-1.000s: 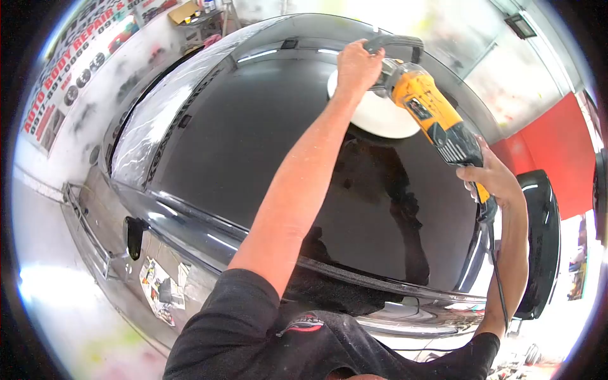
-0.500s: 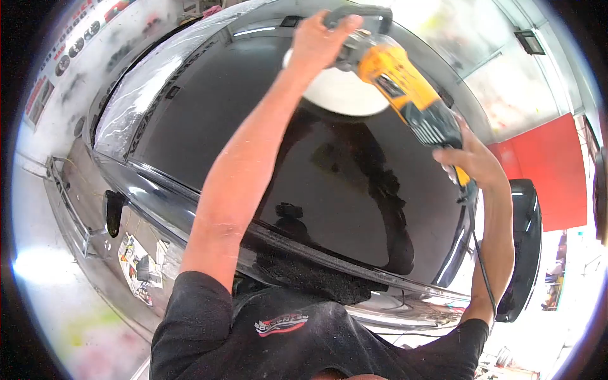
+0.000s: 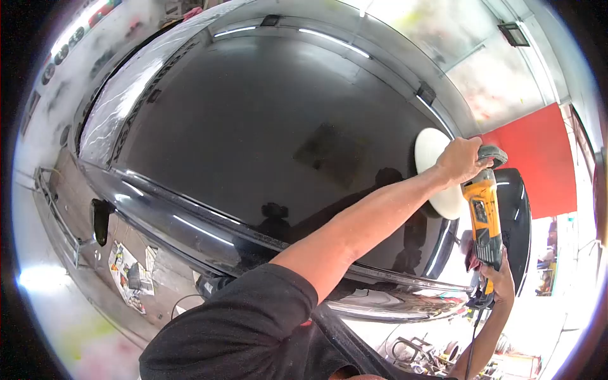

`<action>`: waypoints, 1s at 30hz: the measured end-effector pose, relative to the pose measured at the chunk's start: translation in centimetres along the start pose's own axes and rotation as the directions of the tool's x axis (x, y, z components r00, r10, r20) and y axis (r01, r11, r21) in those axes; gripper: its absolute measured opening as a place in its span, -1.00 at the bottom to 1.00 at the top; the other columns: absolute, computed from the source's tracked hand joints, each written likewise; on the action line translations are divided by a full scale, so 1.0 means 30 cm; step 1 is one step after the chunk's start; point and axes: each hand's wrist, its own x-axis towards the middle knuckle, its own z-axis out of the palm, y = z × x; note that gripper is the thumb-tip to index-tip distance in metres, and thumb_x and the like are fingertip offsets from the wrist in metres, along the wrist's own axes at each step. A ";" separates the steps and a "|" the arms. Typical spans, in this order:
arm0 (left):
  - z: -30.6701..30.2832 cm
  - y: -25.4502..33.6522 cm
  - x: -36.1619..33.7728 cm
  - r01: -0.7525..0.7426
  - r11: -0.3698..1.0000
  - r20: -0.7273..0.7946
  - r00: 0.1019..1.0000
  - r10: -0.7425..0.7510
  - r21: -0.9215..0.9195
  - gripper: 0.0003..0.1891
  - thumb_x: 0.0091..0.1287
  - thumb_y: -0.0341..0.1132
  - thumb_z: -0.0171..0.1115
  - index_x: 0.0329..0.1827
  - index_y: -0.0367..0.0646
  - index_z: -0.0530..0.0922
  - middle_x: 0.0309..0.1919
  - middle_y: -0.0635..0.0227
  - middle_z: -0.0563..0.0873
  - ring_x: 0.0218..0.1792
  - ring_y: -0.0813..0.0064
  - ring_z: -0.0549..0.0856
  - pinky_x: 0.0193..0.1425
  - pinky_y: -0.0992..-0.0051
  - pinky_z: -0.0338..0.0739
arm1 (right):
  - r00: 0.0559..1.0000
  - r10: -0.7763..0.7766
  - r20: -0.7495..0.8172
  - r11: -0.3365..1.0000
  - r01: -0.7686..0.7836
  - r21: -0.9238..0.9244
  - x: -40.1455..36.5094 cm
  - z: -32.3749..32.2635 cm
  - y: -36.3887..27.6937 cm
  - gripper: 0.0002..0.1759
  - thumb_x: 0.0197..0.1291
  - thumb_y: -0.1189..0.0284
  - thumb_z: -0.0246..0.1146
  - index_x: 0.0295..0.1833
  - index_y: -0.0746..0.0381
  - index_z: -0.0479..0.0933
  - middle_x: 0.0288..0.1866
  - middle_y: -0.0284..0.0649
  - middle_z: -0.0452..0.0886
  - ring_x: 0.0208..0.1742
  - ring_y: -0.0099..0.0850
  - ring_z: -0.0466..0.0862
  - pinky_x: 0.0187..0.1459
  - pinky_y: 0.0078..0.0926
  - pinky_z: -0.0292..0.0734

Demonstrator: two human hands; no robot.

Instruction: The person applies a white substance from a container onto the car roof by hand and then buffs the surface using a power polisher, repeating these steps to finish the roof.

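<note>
A yellow and black power polisher point(image 3: 483, 206) is at the right end of a car's glossy black roof point(image 3: 253, 126). Its round white pad point(image 3: 430, 149) overlaps the roof's right edge in this view. My left hand point(image 3: 461, 161) is closed around the black front handle point(image 3: 494, 154), with that arm stretched across the view. Lower down, my right hand point(image 3: 500, 278) grips the rear of the polisher body, its fingers partly hidden behind it. A dark cord point(image 3: 473, 339) hangs from the tool's back end past my right forearm.
Silvery plastic sheeting point(image 3: 117, 107) covers the car's far left part. A side mirror point(image 3: 100, 221) juts out at the left, beside papers point(image 3: 130, 275) on the floor. Beyond the polisher are a black car panel point(image 3: 518, 215) and a red panel point(image 3: 538, 164). Clutter point(image 3: 421, 354) lies at lower right.
Both hands have carried the polisher from the roof's upper middle to its right end. The tool has turned more upright, and my left arm now reaches across to the right.
</note>
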 end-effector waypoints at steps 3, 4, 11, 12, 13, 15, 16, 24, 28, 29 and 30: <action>0.018 -0.034 0.036 -0.017 1.000 -0.025 1.000 0.017 0.008 -0.50 0.28 0.08 0.52 -0.19 -0.26 0.68 -0.42 0.06 0.80 -0.36 0.10 0.83 -0.20 0.21 0.73 | 0.997 -0.006 -0.078 1.000 0.004 -0.022 0.026 0.005 -0.047 0.12 -0.06 0.48 0.57 0.63 0.32 0.16 0.00 -0.24 0.67 -0.23 -0.54 0.63 -0.21 -0.60 0.57; 0.005 -0.047 0.048 -0.003 1.000 -0.034 0.999 0.003 0.009 -0.51 0.28 0.08 0.52 -0.19 -0.26 0.69 -0.43 0.08 0.79 -0.36 0.10 0.83 -0.20 0.22 0.73 | 0.998 -0.030 -0.049 0.999 0.028 -0.039 0.043 0.021 -0.081 0.09 -0.02 0.49 0.56 0.62 0.30 0.16 -0.08 -0.27 0.65 -0.27 -0.55 0.62 -0.28 -0.59 0.58; -0.408 -0.190 0.216 -0.021 0.971 -0.310 0.946 0.097 0.237 -0.48 0.29 0.12 0.52 -0.28 -0.27 0.67 -0.56 0.18 0.75 -0.51 0.32 0.79 -0.35 0.32 0.70 | 0.979 -0.130 0.155 0.977 0.153 -0.149 0.314 0.253 -0.462 -0.02 0.09 0.52 0.54 0.60 0.25 0.20 -0.21 -0.33 0.61 -0.38 -0.54 0.60 -0.37 -0.53 0.57; -0.485 -0.200 0.226 -0.006 0.987 -0.332 0.941 0.059 0.160 -0.48 0.29 0.11 0.52 -0.27 -0.29 0.68 -0.56 0.16 0.75 -0.52 0.31 0.80 -0.35 0.31 0.70 | 0.973 -0.155 0.168 0.972 0.181 -0.148 0.350 0.296 -0.505 -0.02 0.10 0.51 0.54 0.60 0.24 0.19 -0.21 -0.33 0.61 -0.40 -0.54 0.59 -0.35 -0.52 0.58; -0.564 -0.212 0.232 -0.001 0.992 -0.363 0.931 0.046 0.122 -0.48 0.29 0.09 0.53 -0.20 -0.31 0.70 -0.51 0.14 0.77 -0.46 0.27 0.82 -0.27 0.29 0.71 | 0.966 -0.180 0.186 0.967 0.209 -0.148 0.382 0.336 -0.546 -0.02 0.11 0.50 0.54 0.61 0.24 0.19 -0.21 -0.33 0.61 -0.41 -0.54 0.58 -0.34 -0.51 0.58; -0.723 -0.227 0.246 0.024 0.972 -0.411 0.908 0.077 0.234 -0.47 0.27 0.12 0.54 -0.16 -0.28 0.73 -0.46 0.13 0.79 -0.37 0.21 0.83 -0.17 0.24 0.72 | 0.947 -0.202 0.251 0.960 0.242 -0.142 0.427 0.429 -0.643 -0.02 0.12 0.50 0.53 0.61 0.25 0.19 -0.19 -0.33 0.62 -0.38 -0.54 0.59 -0.33 -0.51 0.58; -0.799 -0.248 0.256 0.038 0.968 -0.442 0.894 0.077 0.248 -0.44 0.26 0.16 0.53 -0.16 -0.28 0.73 -0.45 0.12 0.79 -0.34 0.19 0.83 -0.15 0.22 0.72 | 0.934 -0.214 0.286 0.956 0.260 -0.137 0.447 0.479 -0.696 -0.03 0.12 0.50 0.53 0.61 0.25 0.18 -0.18 -0.33 0.63 -0.37 -0.54 0.59 -0.32 -0.51 0.57; -1.421 -0.390 0.279 0.258 0.848 -0.657 0.742 0.134 0.464 -0.45 0.33 0.06 0.46 -0.04 -0.39 0.71 -0.22 -0.20 0.80 -0.10 -0.19 0.80 0.03 0.04 0.66 | 0.837 -0.405 0.368 0.768 0.530 -0.360 0.630 0.900 -1.030 0.16 0.11 0.31 0.54 0.69 0.40 0.02 -0.03 -0.17 0.65 -0.22 -0.44 0.64 -0.10 -0.41 0.60; -1.645 -0.308 0.155 0.189 0.903 -0.677 0.723 0.138 0.385 -0.41 0.33 0.13 0.45 -0.04 -0.36 0.74 -0.30 -0.04 0.83 -0.18 0.06 0.83 -0.06 0.18 0.66 | 0.745 -0.406 0.528 0.710 0.622 -0.332 0.619 1.086 -1.121 0.26 0.08 0.18 0.60 0.70 0.42 -0.02 -0.16 -0.20 0.66 -0.31 -0.51 0.63 -0.26 -0.52 0.59; -1.661 -0.294 0.120 0.114 0.935 -0.678 0.718 0.156 0.335 -0.42 0.34 0.14 0.44 -0.05 -0.34 0.76 -0.34 0.05 0.83 -0.22 0.18 0.83 -0.12 0.23 0.66 | 0.710 -0.410 0.573 0.672 0.660 -0.336 0.612 1.105 -1.131 0.28 0.07 0.16 0.61 0.70 0.42 -0.03 -0.19 -0.21 0.66 -0.33 -0.53 0.63 -0.30 -0.54 0.58; -1.670 -0.282 0.099 0.104 0.942 -0.686 0.711 0.155 0.320 -0.42 0.34 0.14 0.44 -0.04 -0.32 0.76 -0.35 0.09 0.83 -0.24 0.25 0.81 -0.14 0.25 0.65 | 0.705 -0.413 0.576 0.673 0.662 -0.328 0.598 1.110 -1.131 0.29 0.06 0.15 0.62 0.69 0.43 -0.03 -0.23 -0.23 0.65 -0.35 -0.55 0.62 -0.33 -0.55 0.57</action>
